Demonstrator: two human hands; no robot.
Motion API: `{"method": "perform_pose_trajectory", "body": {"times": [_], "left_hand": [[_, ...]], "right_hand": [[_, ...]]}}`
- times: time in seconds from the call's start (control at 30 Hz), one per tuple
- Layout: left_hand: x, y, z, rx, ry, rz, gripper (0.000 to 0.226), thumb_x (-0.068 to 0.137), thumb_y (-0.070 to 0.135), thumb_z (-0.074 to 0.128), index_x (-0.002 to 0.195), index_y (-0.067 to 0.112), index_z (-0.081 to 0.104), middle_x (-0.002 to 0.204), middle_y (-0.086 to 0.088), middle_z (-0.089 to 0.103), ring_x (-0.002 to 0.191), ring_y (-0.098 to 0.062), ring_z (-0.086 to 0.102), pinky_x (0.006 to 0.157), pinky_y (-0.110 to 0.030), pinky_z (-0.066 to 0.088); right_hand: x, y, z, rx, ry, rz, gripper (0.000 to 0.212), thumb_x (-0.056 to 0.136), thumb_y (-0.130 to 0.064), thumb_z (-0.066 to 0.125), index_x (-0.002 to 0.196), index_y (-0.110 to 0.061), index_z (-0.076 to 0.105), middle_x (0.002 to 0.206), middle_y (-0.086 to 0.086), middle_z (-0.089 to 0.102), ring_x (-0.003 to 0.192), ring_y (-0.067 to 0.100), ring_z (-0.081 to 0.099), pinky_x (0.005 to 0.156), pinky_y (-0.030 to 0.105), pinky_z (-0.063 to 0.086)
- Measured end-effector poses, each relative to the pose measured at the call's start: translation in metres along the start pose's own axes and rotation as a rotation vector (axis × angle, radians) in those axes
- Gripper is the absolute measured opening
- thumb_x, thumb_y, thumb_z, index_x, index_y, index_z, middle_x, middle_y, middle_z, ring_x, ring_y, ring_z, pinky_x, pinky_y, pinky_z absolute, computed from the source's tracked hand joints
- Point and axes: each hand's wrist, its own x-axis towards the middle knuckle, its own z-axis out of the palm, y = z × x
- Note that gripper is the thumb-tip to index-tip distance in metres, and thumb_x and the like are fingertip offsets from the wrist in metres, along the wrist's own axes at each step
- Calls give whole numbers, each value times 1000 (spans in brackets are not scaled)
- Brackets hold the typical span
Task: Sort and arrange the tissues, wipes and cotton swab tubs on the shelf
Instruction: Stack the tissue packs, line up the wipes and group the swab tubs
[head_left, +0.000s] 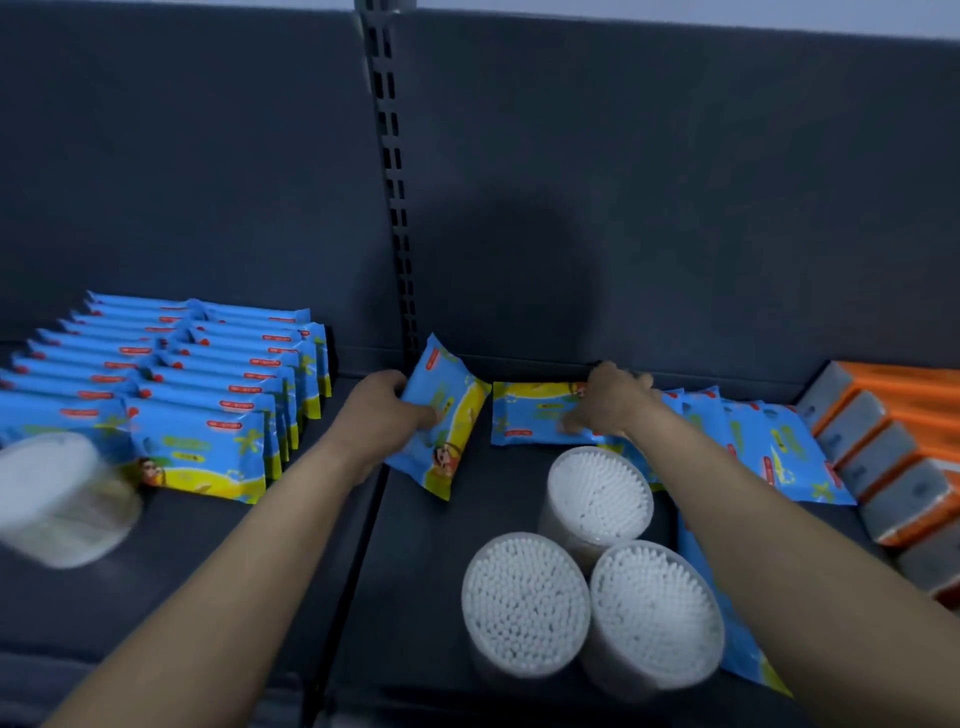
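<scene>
while left hand (387, 415) grips tilted wipes pack (449, 415) and right hand (610, 402) clasps flat pack (530, 415) behind swab tubs (597, 493), a low right forearm (753, 499) may topple them.

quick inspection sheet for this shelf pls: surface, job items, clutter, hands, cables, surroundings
surface: dark shelf, two bays divided by a seam
job's things: upright wipe packs in two rows on the left; loose wipe packs lying flat on the right; three cotton swab tubs clustered in front; one blurred tub at far left; orange tissue packs in a row at far right
clutter: nothing seen
hands: left hand grips a tilted wipe pack; right hand grips a flat wipe pack
cables: nothing seen
surroundings: back panel with a slotted upright
</scene>
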Motion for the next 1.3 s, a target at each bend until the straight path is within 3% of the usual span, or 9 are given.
{"method": "perform_pose_trajectory", "body": {"times": [0.17,0.27,0.4,0.57,0.73,0.9,1.03,1.2,1.3], "left_hand": [[-32,-1,-18,-3,117,59,18,79,13,71,87,8,55,75,-4,61,60,-15,57,49,-25,43],[-50,-3,-27,11,184,65,22,78,14,73,88,6,56,73,-4,61,59,-17,57,52,-27,44],[-63,-9,-39,4,244,73,24,77,17,74,90,6,58,78,-6,65,66,-23,62,61,-36,51],[-70,-8,-61,-1,304,142,19,79,16,72,85,9,56,69,1,58,54,-11,53,47,-21,39],[-69,-9,-102,-66,351,251,22,78,14,72,86,2,56,75,-7,62,58,-17,56,53,-29,44],[-72,-28,-173,-156,374,354,23,77,12,73,89,0,58,86,-12,70,71,-22,62,68,-42,52],[-73,-54,-244,-229,400,393,15,78,11,72,86,6,60,81,-7,68,67,-18,61,65,-37,52],[-65,-90,-302,-319,382,318,12,83,12,67,78,18,58,76,-3,66,62,-17,61,65,-35,53],[-62,-107,-317,-318,367,280,5,85,14,65,87,14,60,83,-4,68,68,-17,63,66,-33,53]], "right_hand": [[1,-6,0,70,-72,-74,56,69,-35,80,106,-9,48,105,6,56,119,33,46,94,37,40],[-3,-11,-6,73,-113,-126,66,67,-32,83,117,-2,52,117,9,57,114,31,53,91,35,45],[-10,-12,-14,151,-185,-147,47,70,-22,82,103,-1,56,101,11,57,90,23,56,73,29,45],[-16,-26,-37,516,-162,-175,49,56,-1,85,97,10,61,97,25,66,85,37,67,80,54,55],[-58,-73,-72,892,-34,-328,20,70,4,74,88,-3,66,85,19,68,55,19,63,54,31,55],[-106,-139,-73,1090,-105,-482,13,83,-12,69,85,-21,60,85,1,70,70,15,68,50,30,58],[-133,-203,-55,1143,-77,-509,10,87,-17,66,86,-23,58,86,-3,69,66,8,68,48,24,56],[-148,-255,-32,1187,-100,-450,31,80,5,67,104,-11,58,97,4,68,79,15,69,51,21,55],[-152,-272,-25,1173,-30,-418,35,73,1,75,101,-8,57,93,8,69,76,19,67,52,22,55]]}}
